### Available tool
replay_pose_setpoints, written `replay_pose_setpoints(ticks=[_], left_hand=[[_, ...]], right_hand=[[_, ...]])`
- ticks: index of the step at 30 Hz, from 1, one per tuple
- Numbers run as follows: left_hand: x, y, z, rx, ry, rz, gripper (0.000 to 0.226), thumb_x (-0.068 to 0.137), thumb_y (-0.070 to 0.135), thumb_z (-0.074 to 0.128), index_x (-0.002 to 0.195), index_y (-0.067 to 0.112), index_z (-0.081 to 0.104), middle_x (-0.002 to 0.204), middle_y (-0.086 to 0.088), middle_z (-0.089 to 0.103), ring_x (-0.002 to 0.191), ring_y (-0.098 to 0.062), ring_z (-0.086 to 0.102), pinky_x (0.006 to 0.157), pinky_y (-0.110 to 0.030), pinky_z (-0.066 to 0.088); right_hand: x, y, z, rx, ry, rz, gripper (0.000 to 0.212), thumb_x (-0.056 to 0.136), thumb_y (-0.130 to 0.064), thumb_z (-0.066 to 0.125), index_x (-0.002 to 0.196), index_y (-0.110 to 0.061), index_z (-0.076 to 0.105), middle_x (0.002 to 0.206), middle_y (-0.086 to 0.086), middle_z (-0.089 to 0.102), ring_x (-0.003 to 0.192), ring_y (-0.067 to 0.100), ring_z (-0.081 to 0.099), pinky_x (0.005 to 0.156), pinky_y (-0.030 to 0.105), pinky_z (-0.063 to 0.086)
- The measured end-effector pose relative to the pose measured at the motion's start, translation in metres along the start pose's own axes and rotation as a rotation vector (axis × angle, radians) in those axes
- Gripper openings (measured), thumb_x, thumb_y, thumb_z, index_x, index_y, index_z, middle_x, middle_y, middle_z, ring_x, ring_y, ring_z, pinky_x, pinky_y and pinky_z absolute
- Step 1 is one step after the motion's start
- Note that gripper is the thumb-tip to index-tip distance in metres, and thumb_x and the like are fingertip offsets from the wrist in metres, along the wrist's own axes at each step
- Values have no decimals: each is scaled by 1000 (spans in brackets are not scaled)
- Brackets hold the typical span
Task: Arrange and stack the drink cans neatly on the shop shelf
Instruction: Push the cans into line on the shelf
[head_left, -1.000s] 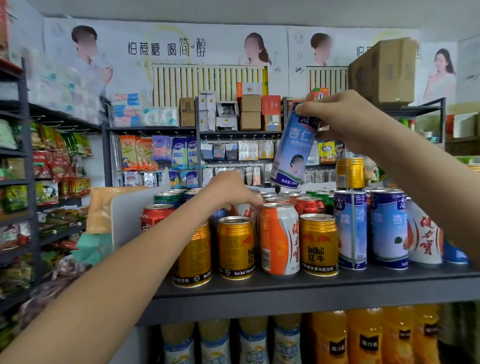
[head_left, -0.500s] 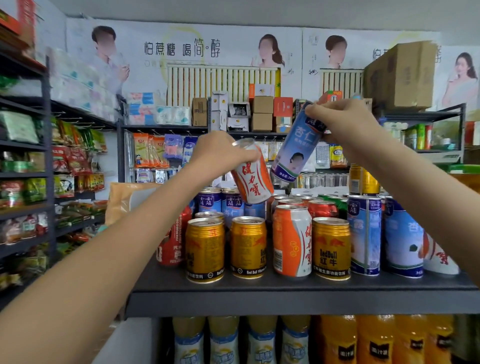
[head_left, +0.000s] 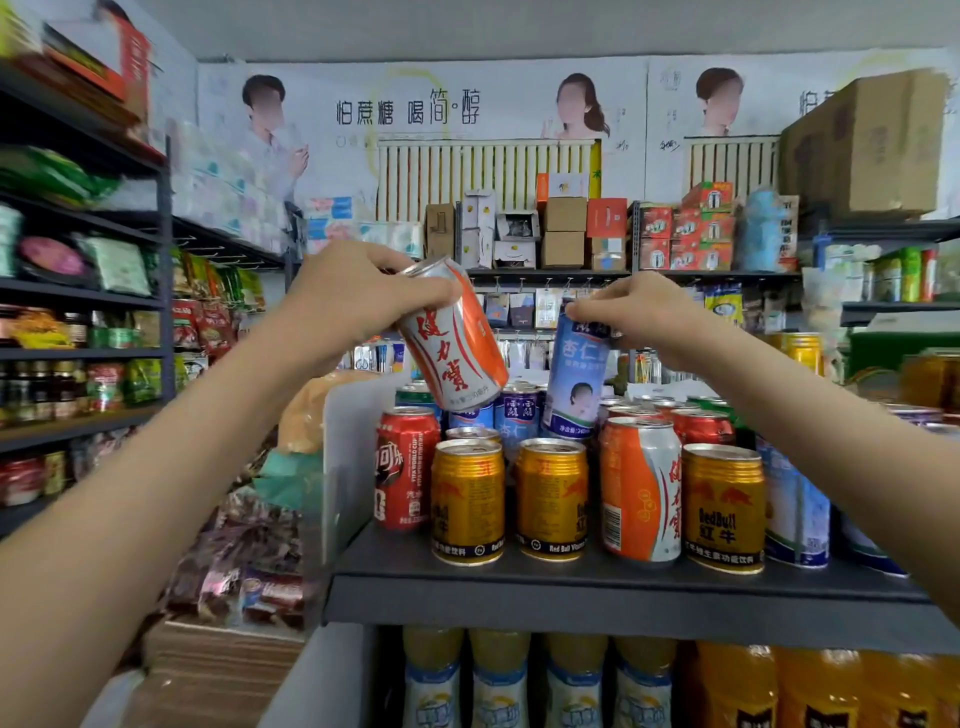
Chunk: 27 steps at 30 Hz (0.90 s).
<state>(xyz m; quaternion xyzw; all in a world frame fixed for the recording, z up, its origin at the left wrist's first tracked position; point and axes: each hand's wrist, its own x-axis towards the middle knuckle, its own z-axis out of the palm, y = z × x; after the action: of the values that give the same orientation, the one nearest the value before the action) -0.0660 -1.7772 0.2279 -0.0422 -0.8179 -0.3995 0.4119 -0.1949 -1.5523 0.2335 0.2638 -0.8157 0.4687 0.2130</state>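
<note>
Your left hand (head_left: 358, 296) grips an orange-and-white can (head_left: 457, 343) by its top, tilted in the air. Your right hand (head_left: 639, 312) pinches a blue almond-drink can (head_left: 576, 379) at the rim, low among the back rows; set down or not, I can't tell. The shelf (head_left: 571, 582) front row looks mixed and nothing's visibly stacked. I'd call it midway.

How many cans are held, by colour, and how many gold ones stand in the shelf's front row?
Held, orange-white can: 1
Held, blue can: 1
Front row, gold cans: 3
Total: 5
</note>
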Motion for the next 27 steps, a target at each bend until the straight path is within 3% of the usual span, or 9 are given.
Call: replay_pose_setpoints(ticks=[7, 12, 17, 22, 24, 27], left_hand=[[-15, -26, -15, 2, -5, -65, 30, 55, 43, 80, 79, 29, 69, 82, 6, 72, 83, -14, 68, 80, -40, 57], [-19, -33, -23, -15, 0, -90, 43, 42, 52, 74, 78, 28, 71, 82, 6, 73, 84, -15, 69, 80, -41, 57], [-24, -37, -23, 5, -15, -102, 48, 48, 53, 78, 88, 29, 70, 99, 1, 70, 90, -18, 67, 83, -44, 56], [-31, -45, -24, 45, -26, -102, 57, 37, 64, 70, 86, 34, 70, 101, 4, 70, 96, -19, 65, 87, -43, 53], [-34, -47, -24, 42, -29, -97, 53, 38, 64, 70, 82, 36, 71, 95, 7, 72, 94, -18, 66, 86, -43, 54], [-36, -48, -24, 32, -23, -95, 50, 39, 64, 71, 80, 37, 71, 92, 8, 72, 93, -17, 67, 85, -43, 54]], right_hand=[[12, 13, 11, -116, -81, 28, 49, 76, -32, 77, 95, 12, 68, 97, 25, 69, 75, 21, 59, 80, 39, 56], [15, 25, 23, -323, -242, 74, 70, 69, -43, 80, 107, 14, 62, 107, 28, 65, 82, 34, 65, 87, 47, 53], [16, 33, 36, -463, -352, 74, 63, 68, -54, 76, 94, 3, 72, 94, 15, 72, 84, 28, 69, 82, 35, 55], [19, 34, 42, -469, -417, 94, 57, 76, -45, 74, 101, 5, 69, 70, 14, 62, 63, 21, 54, 94, 41, 47], [21, 33, 40, -450, -463, 113, 54, 77, -40, 74, 107, 4, 66, 93, 18, 66, 66, 19, 56, 85, 34, 51], [22, 31, 39, -479, -527, 135, 55, 81, -33, 72, 117, 6, 60, 121, 16, 60, 89, 22, 61, 77, 29, 55]])
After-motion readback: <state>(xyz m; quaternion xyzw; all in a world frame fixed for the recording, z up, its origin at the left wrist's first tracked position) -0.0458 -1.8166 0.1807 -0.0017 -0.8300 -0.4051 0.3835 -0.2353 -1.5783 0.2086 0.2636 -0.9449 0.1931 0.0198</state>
